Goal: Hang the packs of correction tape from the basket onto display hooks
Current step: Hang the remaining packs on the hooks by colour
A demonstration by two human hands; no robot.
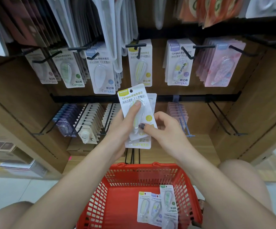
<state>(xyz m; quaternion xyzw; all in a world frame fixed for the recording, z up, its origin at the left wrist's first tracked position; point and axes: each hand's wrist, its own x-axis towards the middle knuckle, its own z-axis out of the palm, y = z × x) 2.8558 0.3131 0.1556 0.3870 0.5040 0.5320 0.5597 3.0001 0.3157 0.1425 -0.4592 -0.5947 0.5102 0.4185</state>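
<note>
My left hand (124,123) grips a small stack of yellow-labelled correction tape packs (134,98), thumb pressed on the clear blister of the front one. My right hand (162,128) pinches the lower right edge of the same stack. The packs are held upright in front of the display, just below a hook (139,52) that carries matching yellow packs (141,68). Below my arms sits the red basket (117,195) with several more packs (158,207) lying in its right part.
Black hooks across the wooden display carry other pack colours: green (69,70), blue (103,75), purple (180,66) and pink (219,66). A lower rail holds more rows of goods (87,119) and bare hooks (223,119) at right. Boxes (5,151) stand at left.
</note>
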